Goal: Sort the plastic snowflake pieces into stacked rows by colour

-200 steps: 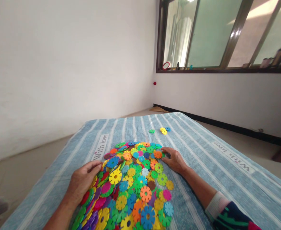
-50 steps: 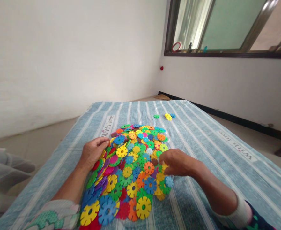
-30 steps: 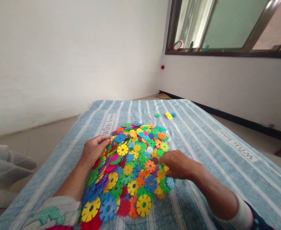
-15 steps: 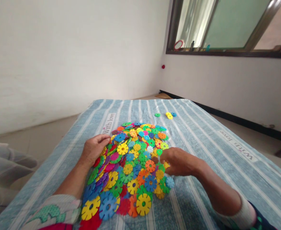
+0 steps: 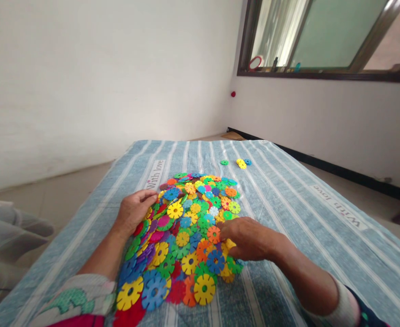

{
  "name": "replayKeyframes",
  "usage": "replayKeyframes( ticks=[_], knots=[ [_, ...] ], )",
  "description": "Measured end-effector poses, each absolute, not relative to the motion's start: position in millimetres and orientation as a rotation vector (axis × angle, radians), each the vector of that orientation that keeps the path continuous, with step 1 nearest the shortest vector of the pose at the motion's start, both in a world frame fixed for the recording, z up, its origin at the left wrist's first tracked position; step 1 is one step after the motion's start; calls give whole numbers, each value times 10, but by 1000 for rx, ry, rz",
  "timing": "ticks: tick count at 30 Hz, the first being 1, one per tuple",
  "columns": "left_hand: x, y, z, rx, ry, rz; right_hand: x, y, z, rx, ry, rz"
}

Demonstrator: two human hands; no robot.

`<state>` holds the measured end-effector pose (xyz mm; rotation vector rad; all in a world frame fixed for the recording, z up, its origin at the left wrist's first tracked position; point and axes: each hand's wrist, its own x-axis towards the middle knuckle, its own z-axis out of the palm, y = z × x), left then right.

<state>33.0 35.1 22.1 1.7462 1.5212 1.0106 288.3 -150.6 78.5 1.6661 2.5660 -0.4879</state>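
A heap of bright plastic snowflake discs [image 5: 186, 236] lies on a blue striped cloth [image 5: 288, 213]. My left hand [image 5: 135, 212] rests on the heap's left edge, fingers curled over the discs and lying loosely on them. My right hand [image 5: 245, 236] lies palm down on the heap's right side, its fingers curled on the discs near an orange disc [image 5: 214, 234]. What its fingertips grip is hidden under the hand.
Three stray discs, green [image 5: 224, 162], yellow [image 5: 241, 164] and blue [image 5: 248, 161], lie apart at the far end of the cloth. White walls and a window sill [image 5: 322, 75] with small items stand beyond. Grey fabric [image 5: 5, 240] shows at the left edge.
My right hand has slid a little left and nearer over the discs at the heap's right side. My left hand has stayed on the left edge.
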Motion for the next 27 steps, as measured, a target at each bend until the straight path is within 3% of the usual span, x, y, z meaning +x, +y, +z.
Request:
replayKeyframes(
  ticks=[20, 27],
  knots=[
    [317, 385, 180, 1749, 1522, 1018, 2887, -1511, 746, 1676, 2543, -444],
    [376, 310, 259, 1727, 1545, 1044, 3153, -1484, 825, 1928, 2329, -308]
  ],
)
